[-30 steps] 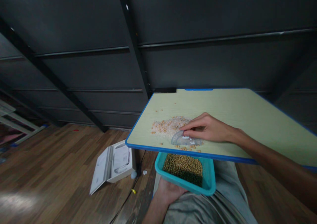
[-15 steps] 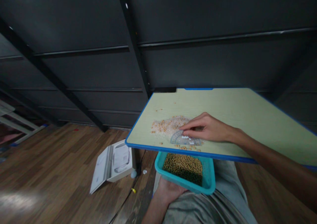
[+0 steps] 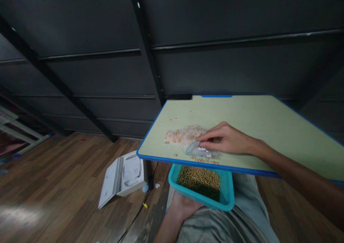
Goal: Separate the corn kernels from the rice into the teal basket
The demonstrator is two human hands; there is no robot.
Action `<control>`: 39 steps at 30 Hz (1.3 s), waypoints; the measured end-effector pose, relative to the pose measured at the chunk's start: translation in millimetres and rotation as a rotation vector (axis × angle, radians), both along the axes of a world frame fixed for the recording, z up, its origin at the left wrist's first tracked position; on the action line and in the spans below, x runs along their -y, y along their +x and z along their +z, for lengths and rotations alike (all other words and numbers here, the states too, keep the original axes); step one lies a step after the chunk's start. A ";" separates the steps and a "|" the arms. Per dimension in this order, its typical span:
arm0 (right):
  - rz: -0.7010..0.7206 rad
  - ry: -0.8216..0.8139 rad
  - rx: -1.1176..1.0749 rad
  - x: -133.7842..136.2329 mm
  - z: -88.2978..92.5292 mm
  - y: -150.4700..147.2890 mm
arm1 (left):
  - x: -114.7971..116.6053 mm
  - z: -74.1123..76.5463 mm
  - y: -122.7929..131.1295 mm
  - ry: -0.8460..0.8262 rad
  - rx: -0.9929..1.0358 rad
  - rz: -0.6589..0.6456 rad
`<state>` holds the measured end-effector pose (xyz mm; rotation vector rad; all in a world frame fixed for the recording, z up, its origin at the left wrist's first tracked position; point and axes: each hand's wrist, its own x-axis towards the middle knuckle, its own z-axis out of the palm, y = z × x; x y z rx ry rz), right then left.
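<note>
My right hand [image 3: 228, 137] rests low over the light-topped table, thumb and fingers pinched on a clear plastic protractor [image 3: 192, 149]. The protractor lies flat beside a heap of white rice grains [image 3: 185, 140] with round tan beans [image 3: 176, 136] mixed in. Several loose beans [image 3: 200, 160] lie near the table's front edge, just below the protractor. Under that edge, my left hand [image 3: 182, 204] supports a turquoise plastic basket [image 3: 228, 191] from beneath, above my lap. Tan beans [image 3: 201, 178] cover the basket's bottom. The left fingertips are hidden under the basket.
The folding table [image 3: 258, 121] has a blue rim. A dark flat object [image 3: 180, 97] lies at its far left edge, against the black panelled wall [image 3: 228, 71]. On the wooden floor at left are an open white box [image 3: 131, 171] and a black cable [image 3: 134, 218].
The picture has shifted very slightly. Both hands, the protractor and the basket hold nearly the same places.
</note>
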<state>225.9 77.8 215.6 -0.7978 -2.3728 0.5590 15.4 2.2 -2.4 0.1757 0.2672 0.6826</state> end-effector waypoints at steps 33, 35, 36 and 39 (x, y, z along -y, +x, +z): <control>-0.067 0.085 -0.031 -0.7 2.1 -2.4 | 0.9 2.2 1.2 0.011 0.012 0.008; -0.049 0.055 -0.040 0.3 2.4 -2.9 | 0.5 2.7 1.1 0.017 0.016 0.003; -0.039 0.043 -0.041 0.5 2.0 -3.2 | 0.1 2.6 0.9 0.021 0.016 -0.001; -0.012 0.018 -0.042 0.3 -0.1 -3.7 | -0.9 1.0 0.4 0.033 0.015 -0.005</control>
